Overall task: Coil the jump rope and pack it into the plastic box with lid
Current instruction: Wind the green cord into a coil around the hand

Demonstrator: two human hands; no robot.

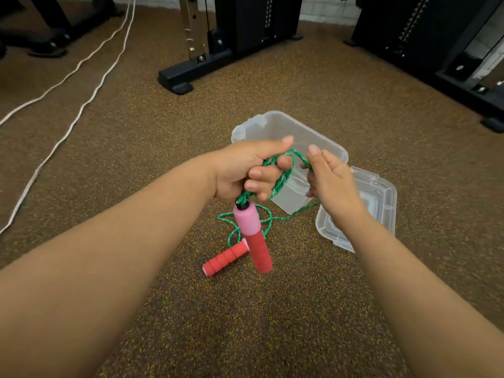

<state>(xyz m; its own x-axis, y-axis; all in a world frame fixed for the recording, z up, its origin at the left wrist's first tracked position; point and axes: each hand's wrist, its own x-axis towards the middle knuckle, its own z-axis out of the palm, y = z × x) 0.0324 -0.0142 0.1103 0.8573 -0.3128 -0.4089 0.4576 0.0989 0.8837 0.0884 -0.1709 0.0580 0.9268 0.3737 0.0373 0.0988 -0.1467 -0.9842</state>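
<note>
Mid-frame, left hand (245, 170) fingers clamped around green rope (283, 177) coils to keep loops gathered, one handle (255, 236) dangling below, right hand (331, 178) pinching the next strand, open box (275, 126) and lid (381, 197) waiting just behind on the floor.

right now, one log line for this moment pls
stage: coiling | left hand: grips green rope loops, one handle hanging | right hand: feeds rope | other handle: floor | box: open | lid: beside

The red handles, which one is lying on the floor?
The ribbed red handle lies flat on the floor. The pink-topped handle hangs upright from rope loops gripped in the left hand.
</note>
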